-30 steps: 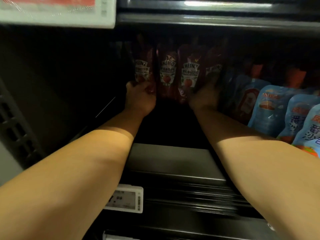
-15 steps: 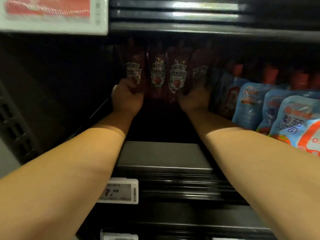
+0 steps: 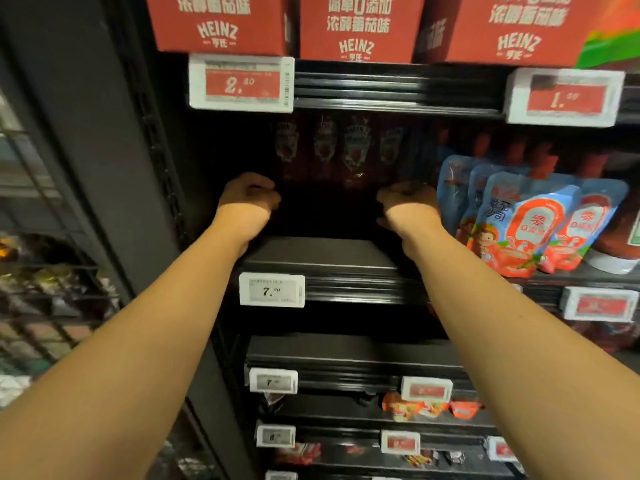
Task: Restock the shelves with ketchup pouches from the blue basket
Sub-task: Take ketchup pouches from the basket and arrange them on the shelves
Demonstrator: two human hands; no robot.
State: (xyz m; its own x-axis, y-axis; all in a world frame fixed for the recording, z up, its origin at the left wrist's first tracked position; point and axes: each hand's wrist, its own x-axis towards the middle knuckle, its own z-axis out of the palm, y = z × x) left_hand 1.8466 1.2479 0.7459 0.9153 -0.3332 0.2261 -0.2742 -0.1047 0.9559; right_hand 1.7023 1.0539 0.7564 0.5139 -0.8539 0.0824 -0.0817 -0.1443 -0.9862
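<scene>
Four ketchup pouches, two blue pouches

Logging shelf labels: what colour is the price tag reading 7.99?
White with black digits, seen in the head view.

Glossy plastic ketchup pouches (dim), matt black metal shelf, shiny blue pouches

Light falls from above and in front, bright on both forearms and the red boxes overhead; beyond the curled hands the shelf recess sinks into deep shadow, pouches barely readable. Edges bow and smear, price tags soft.
</scene>
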